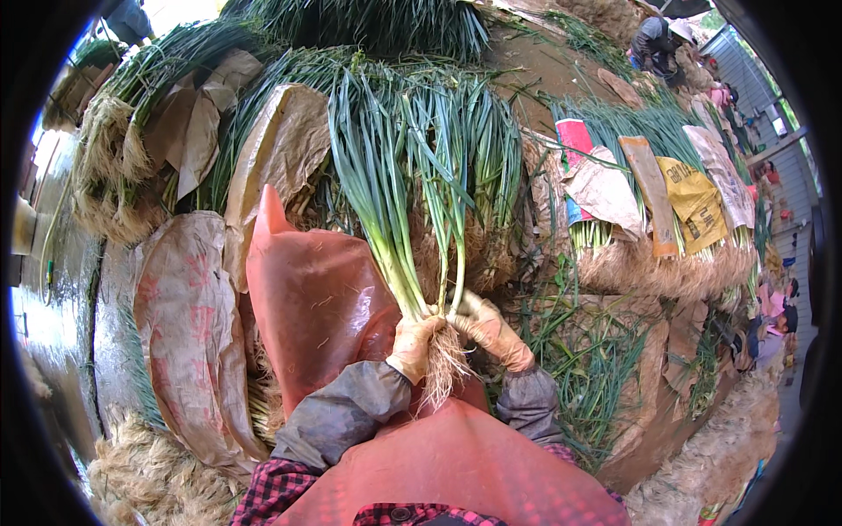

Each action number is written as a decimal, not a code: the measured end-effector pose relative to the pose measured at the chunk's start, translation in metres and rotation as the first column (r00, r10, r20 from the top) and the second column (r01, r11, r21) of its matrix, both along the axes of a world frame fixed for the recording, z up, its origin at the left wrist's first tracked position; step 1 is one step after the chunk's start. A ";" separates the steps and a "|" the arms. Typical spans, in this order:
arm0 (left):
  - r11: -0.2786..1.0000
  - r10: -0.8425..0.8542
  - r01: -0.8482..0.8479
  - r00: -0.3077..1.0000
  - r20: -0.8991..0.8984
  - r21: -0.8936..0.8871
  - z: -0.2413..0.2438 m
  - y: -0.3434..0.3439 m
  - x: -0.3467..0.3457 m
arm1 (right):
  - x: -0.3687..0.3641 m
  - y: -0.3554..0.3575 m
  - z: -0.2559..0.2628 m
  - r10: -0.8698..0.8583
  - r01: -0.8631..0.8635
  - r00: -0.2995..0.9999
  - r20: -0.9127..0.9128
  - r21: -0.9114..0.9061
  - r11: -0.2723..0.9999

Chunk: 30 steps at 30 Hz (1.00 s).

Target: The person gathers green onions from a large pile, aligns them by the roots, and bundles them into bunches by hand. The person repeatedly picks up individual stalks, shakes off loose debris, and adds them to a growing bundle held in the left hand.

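Note:
My left hand [416,343], in a pale glove, grips a bunch of green onions [388,256] just above their roots. The long leaves point away from me, and the pale stringy roots [446,368] hang down over my lap. Close beside it, my right hand [490,329], also gloved and slightly blurred, pinches the base of a separate green onion stalk [459,269] at the bunch's right side. A translucent red plastic apron [460,454] covers my front, and its raised part [316,276] stands up left of the bunch.
Ahead lies a pile of green onions [493,158]. Bundles partly covered with sacks [585,184] lie at the right, above loose leaves [592,368]. On the left are a woven sack [191,329], rooted bundles [118,158] and a root heap [158,473]. A person [658,49] bends over at top right.

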State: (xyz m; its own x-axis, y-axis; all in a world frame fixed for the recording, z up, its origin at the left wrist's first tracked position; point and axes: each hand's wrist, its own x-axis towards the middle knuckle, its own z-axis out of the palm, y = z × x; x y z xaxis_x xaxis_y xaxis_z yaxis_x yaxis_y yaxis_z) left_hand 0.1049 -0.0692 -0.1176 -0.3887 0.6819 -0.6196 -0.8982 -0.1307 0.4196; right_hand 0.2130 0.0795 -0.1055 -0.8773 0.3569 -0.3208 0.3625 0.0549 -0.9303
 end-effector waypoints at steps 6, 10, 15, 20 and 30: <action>0.999 0.001 -0.001 1.000 -0.010 0.045 -0.009 -0.003 -0.003 | 0.093 -0.005 -0.035 -0.206 0.178 0.942 0.264 0.124 0.976; 0.999 -0.001 0.004 0.997 -0.080 0.040 -0.001 -0.002 0.010 | 0.100 0.013 -0.077 -0.364 0.089 0.901 0.236 0.722 0.687; 0.999 -0.007 -0.008 0.940 -0.342 -0.045 -0.021 0.006 0.021 | -0.072 0.027 -0.021 -0.370 0.371 0.915 -0.162 0.697 0.613; 0.991 -0.038 -0.018 0.908 -0.418 -0.129 -0.020 0.005 0.016 | -0.107 0.042 -0.034 -0.316 0.142 0.948 0.022 0.862 0.487; 0.994 -0.030 -0.013 0.924 -0.381 -0.108 0.001 0.008 0.015 | -0.113 0.049 -0.055 -0.328 0.175 0.945 -0.016 0.870 0.461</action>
State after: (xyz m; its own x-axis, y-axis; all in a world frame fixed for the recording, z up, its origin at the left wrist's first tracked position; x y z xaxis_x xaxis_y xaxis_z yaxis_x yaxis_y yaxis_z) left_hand 0.1203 -0.0612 -0.1167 -0.6042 0.6247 -0.4946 -0.6684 -0.0594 0.7414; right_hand 0.1000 0.1290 -0.1609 -0.6773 0.7165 0.1668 0.6102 0.6738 -0.4166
